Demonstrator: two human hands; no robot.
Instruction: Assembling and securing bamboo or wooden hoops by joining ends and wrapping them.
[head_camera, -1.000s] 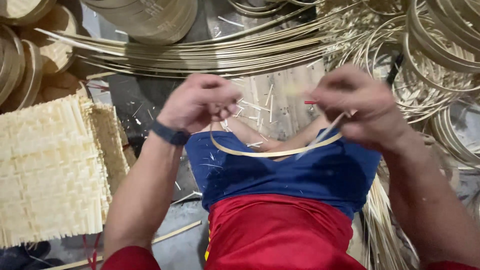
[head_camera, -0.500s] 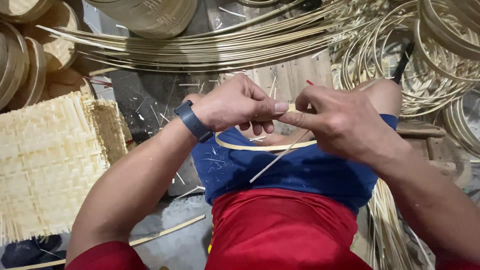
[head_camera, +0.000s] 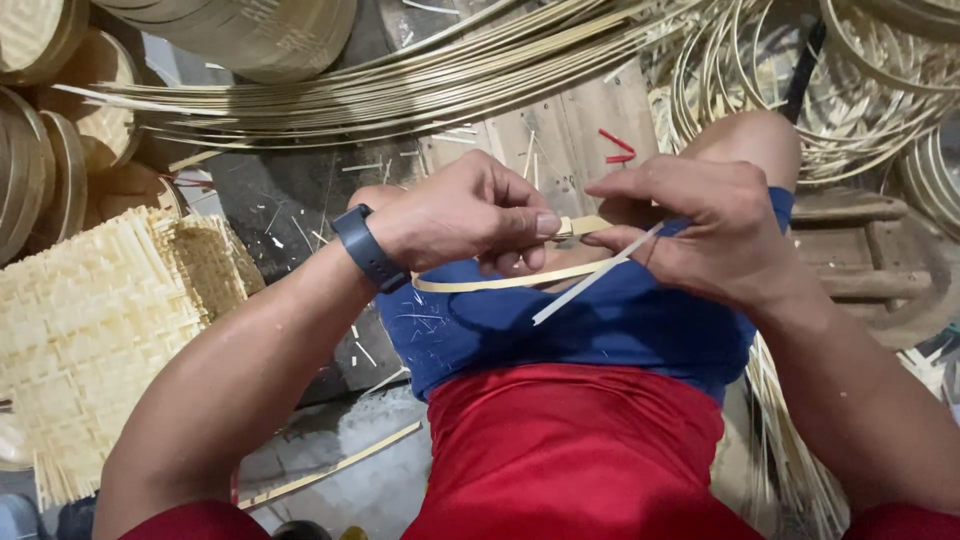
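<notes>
My left hand (head_camera: 470, 215), with a dark band on its wrist, pinches a thin pale bamboo strip (head_camera: 510, 279) bent into a loop over my lap. Thumb and forefinger clamp the overlapped ends of the loop (head_camera: 583, 226). My right hand (head_camera: 700, 230) meets it from the right, fingers on the same joint. It also holds a narrow whitish binding sliver (head_camera: 590, 280) that slants down to the left across my blue shorts (head_camera: 600, 340).
A bundle of long bamboo strips (head_camera: 400, 90) lies across the top. Coiled hoops (head_camera: 860, 90) pile at the upper right. Woven bamboo mats (head_camera: 90, 330) and stacked round baskets (head_camera: 50, 140) sit at the left. A wooden stool (head_camera: 860, 250) stands at the right.
My hands were apart, stretching the strip into a wide arc. They have come together and now pinch the loop's overlapped ends, with the sliver held at the joint.
</notes>
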